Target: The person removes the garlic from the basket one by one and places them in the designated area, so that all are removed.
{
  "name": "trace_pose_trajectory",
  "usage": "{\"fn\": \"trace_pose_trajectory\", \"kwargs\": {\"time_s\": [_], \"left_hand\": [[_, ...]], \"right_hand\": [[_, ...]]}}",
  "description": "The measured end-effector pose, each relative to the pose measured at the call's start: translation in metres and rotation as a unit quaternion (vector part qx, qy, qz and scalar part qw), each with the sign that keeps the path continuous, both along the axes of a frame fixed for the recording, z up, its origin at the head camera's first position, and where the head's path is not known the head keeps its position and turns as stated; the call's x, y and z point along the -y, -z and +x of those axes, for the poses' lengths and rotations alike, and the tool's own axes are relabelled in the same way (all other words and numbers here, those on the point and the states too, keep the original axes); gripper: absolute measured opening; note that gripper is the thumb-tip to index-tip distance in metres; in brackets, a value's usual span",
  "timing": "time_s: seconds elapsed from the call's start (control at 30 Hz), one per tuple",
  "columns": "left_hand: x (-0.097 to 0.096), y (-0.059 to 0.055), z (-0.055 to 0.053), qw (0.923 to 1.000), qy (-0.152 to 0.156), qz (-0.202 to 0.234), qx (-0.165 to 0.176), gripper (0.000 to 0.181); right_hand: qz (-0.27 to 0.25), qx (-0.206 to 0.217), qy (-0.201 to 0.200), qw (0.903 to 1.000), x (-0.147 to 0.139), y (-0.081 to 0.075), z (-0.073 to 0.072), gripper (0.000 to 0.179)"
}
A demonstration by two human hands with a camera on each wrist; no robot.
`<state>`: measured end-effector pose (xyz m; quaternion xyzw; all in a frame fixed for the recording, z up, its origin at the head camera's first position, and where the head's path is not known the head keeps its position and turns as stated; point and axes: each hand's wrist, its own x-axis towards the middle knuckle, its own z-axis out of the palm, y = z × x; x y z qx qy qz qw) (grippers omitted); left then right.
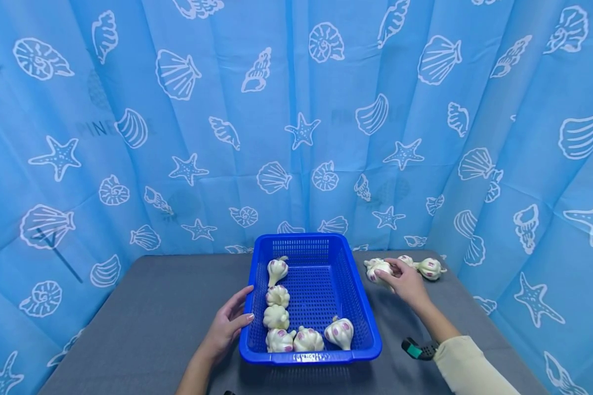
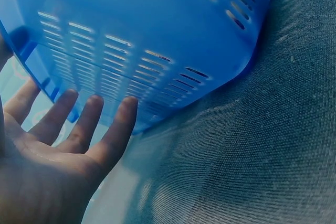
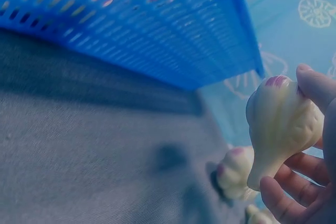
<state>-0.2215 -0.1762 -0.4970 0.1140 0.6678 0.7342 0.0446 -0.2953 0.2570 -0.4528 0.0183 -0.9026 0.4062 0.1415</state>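
My right hand [image 1: 406, 282] is over the table to the right of the blue plastic basket [image 1: 369, 318]. It holds a whitish garlic bulb [image 3: 281, 124] with purple patches between thumb and fingers, the neck pointing down in the right wrist view. Close by lie more garlic bulbs [image 1: 430, 269], one of them, a bulb [image 3: 236, 174], just beyond the held one. At the basket's left side my left hand [image 1: 225, 325] rests with spread, slightly bent fingers [image 2: 113, 137] against the slotted outer wall and its thumb at the rim.
Inside the basket, several garlic bulbs [image 1: 278, 296] stand along the left wall and front wall. The basket sits on a grey cloth-covered table [image 1: 178, 307]. A blue curtain [image 1: 296, 137] with white shell prints hangs behind and at both sides.
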Motion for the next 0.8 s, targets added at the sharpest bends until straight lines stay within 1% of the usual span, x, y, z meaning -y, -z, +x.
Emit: {"fn": "trace_pose_trajectory", "kwargs": {"time_s": [0.17,0.33,0.5,0.7,0.8], "left_hand": [[0.000,0.000,0.000,1.0000,0.002,0.003,-0.001,0.060],[0.000,0.000,0.000,1.0000,0.003,0.004,-0.001,0.060],[0.000,0.000,0.000,1.0000,0.002,0.005,0.002,0.060],[0.000,0.000,0.000,1.0000,0.004,0.005,0.001,0.060],[0.000,0.000,0.000,1.0000,0.003,0.005,0.001,0.060]], "right_hand": [[0.016,0.001,0.003,0.9999,-0.006,0.016,-0.003,0.054],[0.023,0.030,0.010,0.9992,-0.006,0.025,-0.001,0.058],[0.019,0.056,0.011,0.9982,-0.005,0.032,-0.001,0.062],[0.009,0.072,0.014,0.9973,-0.006,0.037,-0.003,0.065],[0.012,0.073,0.006,0.9972,-0.006,0.037,-0.005,0.065]]}}
